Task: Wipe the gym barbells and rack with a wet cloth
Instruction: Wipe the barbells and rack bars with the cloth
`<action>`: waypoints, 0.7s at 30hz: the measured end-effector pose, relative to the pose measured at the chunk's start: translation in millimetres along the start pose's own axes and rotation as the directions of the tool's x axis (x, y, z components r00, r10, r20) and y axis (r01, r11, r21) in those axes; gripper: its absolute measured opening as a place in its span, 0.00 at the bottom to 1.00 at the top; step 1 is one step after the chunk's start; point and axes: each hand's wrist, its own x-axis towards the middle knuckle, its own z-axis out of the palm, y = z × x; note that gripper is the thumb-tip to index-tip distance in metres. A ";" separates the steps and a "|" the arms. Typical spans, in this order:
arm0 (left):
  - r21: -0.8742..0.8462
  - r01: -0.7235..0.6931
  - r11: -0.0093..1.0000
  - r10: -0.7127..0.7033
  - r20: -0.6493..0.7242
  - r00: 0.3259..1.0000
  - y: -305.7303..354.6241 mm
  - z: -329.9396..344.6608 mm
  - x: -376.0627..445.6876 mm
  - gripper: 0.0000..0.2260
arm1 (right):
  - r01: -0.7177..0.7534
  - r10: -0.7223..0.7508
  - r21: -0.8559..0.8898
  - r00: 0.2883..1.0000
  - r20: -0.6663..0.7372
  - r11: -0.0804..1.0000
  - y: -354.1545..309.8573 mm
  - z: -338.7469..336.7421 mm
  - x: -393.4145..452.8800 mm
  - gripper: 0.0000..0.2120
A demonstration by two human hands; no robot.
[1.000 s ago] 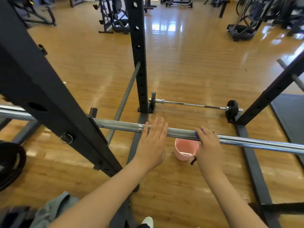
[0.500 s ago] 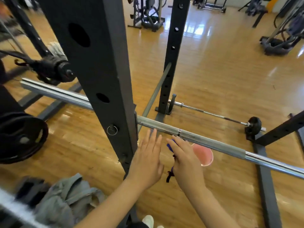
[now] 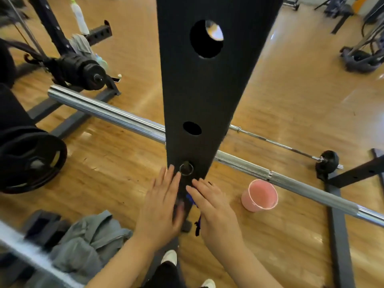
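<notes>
Shiny wooden gym floor [image 3: 291,104] all around, with black machines way off in the back right; right in the middle of the view is a black rack upright [image 3: 207,90] with round holes down its face and a metal ring pin [image 3: 186,168] near the bottom; a long chrome barbell [image 3: 108,113] runs behind the upright from upper left down to the lower right edge, sitting on the rack; a second, thinner barbell [image 3: 276,142] lies on the floor further back with a small black plate [image 3: 328,161] on its end.

Both hands are low on the upright, just under the ring pin; the left hand [image 3: 161,201] is laid flat against the left edge of the post, fingers straight and close together; the right hand [image 3: 214,204] is pressed on the right side with a blue cloth [image 3: 190,197] under it, fingers mostly straight and a bit spread, a dark tail of the cloth dangling below the palm; can't tell if the thumb is pinching it.

A pink bucket [image 3: 259,195] stands on the floor just right of the hands, below the big bar; a grey jacket [image 3: 91,244] is heaped on the floor lower left; black weight plates [image 3: 31,161] hang at the left edge, and more loaded plates [image 3: 83,71] sit on a bar upper left; white shoes [image 3: 170,257] poke in at the bottom.
</notes>
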 end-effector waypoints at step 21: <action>0.228 0.080 0.970 -0.102 0.085 0.991 -73.7 -25.2 47.3 0.37 | 0.071 -0.084 0.076 0.980 0.181 0.995 -38.8 47.3 61.2 0.32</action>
